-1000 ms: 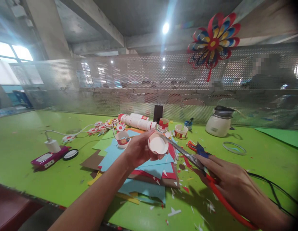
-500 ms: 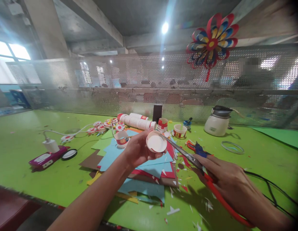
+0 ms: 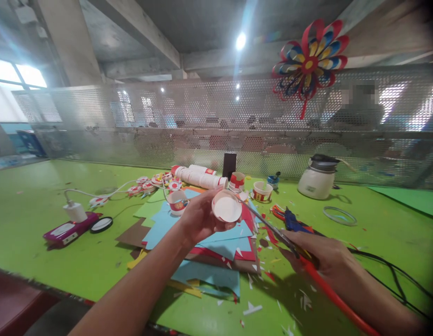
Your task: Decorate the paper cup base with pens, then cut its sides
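A white paper cup (image 3: 227, 208), its round base facing me, is held in my left hand (image 3: 203, 215) above a stack of coloured paper (image 3: 216, 242). My right hand (image 3: 316, 254) is wrapped round red-handled scissors (image 3: 272, 227), whose blades point left to the cup's right edge. Whether the blade tips touch the cup I cannot tell. Behind the cup stand a red and white cup (image 3: 236, 181) and a cut cup (image 3: 261, 191). Another cup (image 3: 178, 202) sits left of my left hand.
Stacked cups (image 3: 199, 177) lie at the back. Right of them are a blue glue gun (image 3: 293, 220), a kettle (image 3: 317, 179) and a tape ring (image 3: 339, 215). A purple power bank (image 3: 72, 229) lies at left. Paper scraps litter the green table (image 3: 132, 289); black cables run at right.
The scissors have shifted slightly, their tips now at the cup's right edge instead of over its upper rim. My right hand has turned a little; my left hand is nearly still.
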Action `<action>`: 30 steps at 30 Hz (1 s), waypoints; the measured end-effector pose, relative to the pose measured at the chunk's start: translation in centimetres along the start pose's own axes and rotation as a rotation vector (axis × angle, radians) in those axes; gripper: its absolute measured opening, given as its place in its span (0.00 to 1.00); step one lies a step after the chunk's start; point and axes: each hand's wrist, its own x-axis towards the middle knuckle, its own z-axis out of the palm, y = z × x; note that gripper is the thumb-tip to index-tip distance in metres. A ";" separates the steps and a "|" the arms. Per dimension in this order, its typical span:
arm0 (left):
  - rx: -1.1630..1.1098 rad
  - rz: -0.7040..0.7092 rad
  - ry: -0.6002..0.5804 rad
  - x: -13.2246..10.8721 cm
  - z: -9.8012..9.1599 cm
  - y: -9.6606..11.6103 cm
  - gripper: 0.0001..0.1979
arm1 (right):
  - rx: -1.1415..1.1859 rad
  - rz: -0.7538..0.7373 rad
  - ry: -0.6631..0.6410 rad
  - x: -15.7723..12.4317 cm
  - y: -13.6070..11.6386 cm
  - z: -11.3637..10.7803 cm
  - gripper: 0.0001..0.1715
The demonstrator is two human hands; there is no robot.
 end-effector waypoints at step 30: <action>0.805 0.618 0.001 -0.5 0.3 1.4 0.21 | 0.030 -0.040 0.009 -0.2 0.4 -1.3 0.17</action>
